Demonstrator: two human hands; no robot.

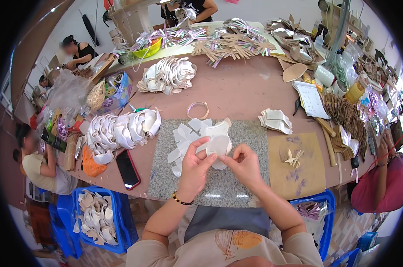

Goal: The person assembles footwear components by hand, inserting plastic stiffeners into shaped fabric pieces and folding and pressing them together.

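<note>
My left hand point(196, 167) holds a white cut leather-like piece point(219, 141) above the stone slab point(250, 178), thumb on its near edge. My right hand point(243, 165) is closed in a pinch at the same near edge, its fingertips close to the left thumb. Whether a smaller strip is between those fingertips is too small to tell. Thin whitish, slightly see-through pieces point(182, 138) lie scattered on the slab, left of the held piece and partly under it. A roll of tape point(197, 110) rests just beyond the slab.
Stacked white pieces point(121, 129) lie left, with another heap point(168, 74) behind and a small stack point(275, 121) to the right. A phone point(128, 169) lies by the slab. Thin strips point(293, 159) sit on brown card point(315, 173). Blue crates point(129, 222) stand below. Other people work around the table.
</note>
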